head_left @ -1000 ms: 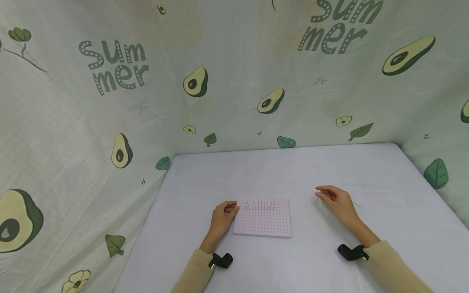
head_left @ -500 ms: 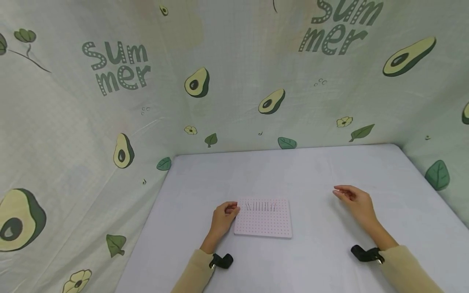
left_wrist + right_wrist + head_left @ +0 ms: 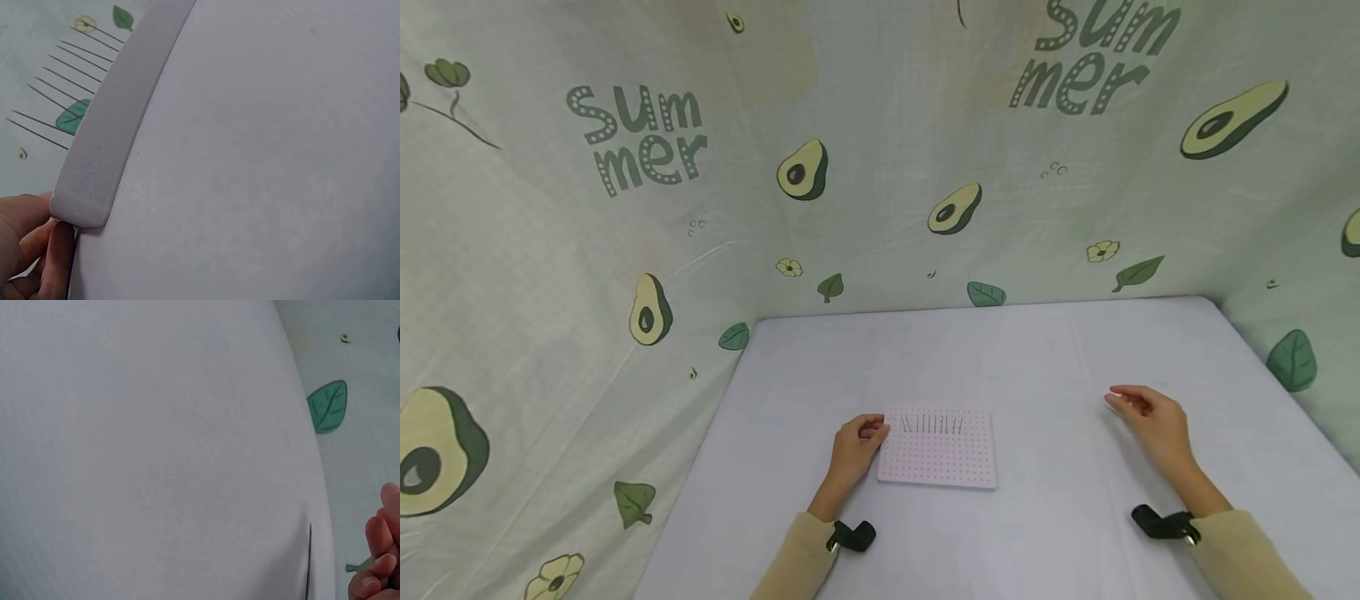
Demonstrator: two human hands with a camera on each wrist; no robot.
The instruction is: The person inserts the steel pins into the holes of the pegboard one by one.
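A pale pink pegboard (image 3: pixel 936 462) with rows of small holes lies on the table. Several thin dark metal pins (image 3: pixel 935 423) stand in a row near its far side; in the left wrist view the pins (image 3: pixel 72 81) stick up past the board's thick edge (image 3: pixel 112 137). My left hand (image 3: pixel 852 450) holds the board at its left edge, fingers and thumb about the corner. Well right of the board, over the table, is my right hand (image 3: pixel 1157 425), fingers bent and thumb near the index fingertip, nothing visible between them. One loose pin (image 3: pixel 309 562) shows beside the right fingers (image 3: pixel 378 534).
White cloth covers the table (image 3: pixel 1000 542). A hanging curtain (image 3: pixel 880 250) printed with avocados and leaves encloses the back and sides. Each wrist wears a small black camera, the left camera (image 3: pixel 855 536) and the right camera (image 3: pixel 1161 523).
My right hand has moved right, away from the board. The loose pin beside it, seen a second ago in the head view, is out of sight there now. The left hand and board stay put.
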